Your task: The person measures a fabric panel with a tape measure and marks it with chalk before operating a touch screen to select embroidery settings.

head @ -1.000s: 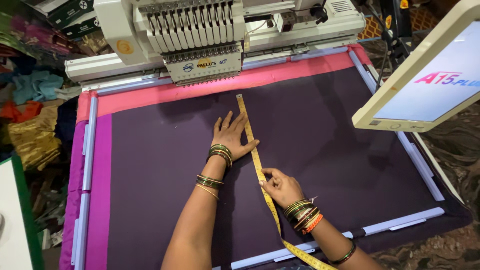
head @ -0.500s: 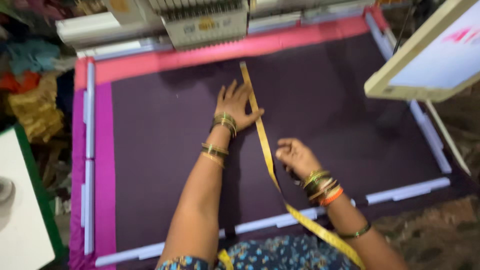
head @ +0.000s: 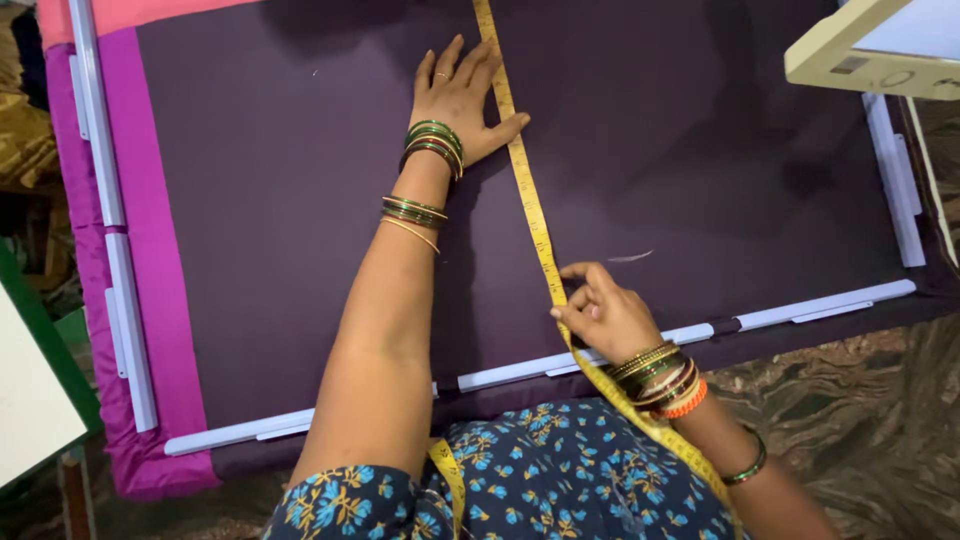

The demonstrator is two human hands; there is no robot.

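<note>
View has dropped closer and lower than half a second ago: the embroidery machine head is out of frame, only the lower part of the hooped fabric shows. The layout itself is unchanged.

Left hand (head: 462,98) lies flat, fingers spread, palm down on the dark purple fabric (head: 260,200), thumb pinning the yellow measuring tape (head: 528,205) against the cloth near the far edge of the frame. It holds the same spot as before, so the top anchor is fixed.

Right hand (head: 603,315) is curled, thumb and fingers pinching the tape just inside the near edge, beside the white frame rail (head: 800,305). It sits marginally nearer that rail than one second ago. The tape runs taut and straight between the two hands, slightly diagonal, then hangs slack off the near edge over the blue floral garment (head: 560,480).

Judgement: the span looks set and the reading point is at the right-hand pinch. A faint pale chalk-like mark (head: 630,257) lies just right of that pinch, not touching the tape.

The pink fabric border (head: 120,150) and left rail (head: 95,130) show no shift. The cream control panel (head: 880,50) overhangs the far right corner.
</note>
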